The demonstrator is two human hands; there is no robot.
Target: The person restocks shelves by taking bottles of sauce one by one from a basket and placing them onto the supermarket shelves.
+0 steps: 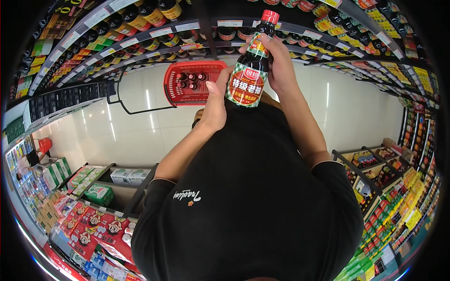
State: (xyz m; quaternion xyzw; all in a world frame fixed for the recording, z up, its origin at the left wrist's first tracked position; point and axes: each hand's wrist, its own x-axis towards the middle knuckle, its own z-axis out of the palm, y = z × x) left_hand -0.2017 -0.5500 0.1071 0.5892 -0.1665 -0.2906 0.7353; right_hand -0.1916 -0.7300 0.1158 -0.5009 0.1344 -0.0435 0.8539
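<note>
A dark soy sauce bottle with a red cap and a red, green-checked label is held up in front of my chest, tilted slightly to the right. My right hand wraps round its neck and shoulder. Lower down, my left hand grips the bottle's left side near the base, the thumb standing up. Beyond my left hand, a red shopping basket rests on the floor with several dark, red-capped bottles upright inside.
Shelves of sauce bottles curve across the front. The basket's black handle stretches out leftward over the pale tiled floor. Behind me on the left is a shelf with boxed cartons; another stocked shelf stands behind right.
</note>
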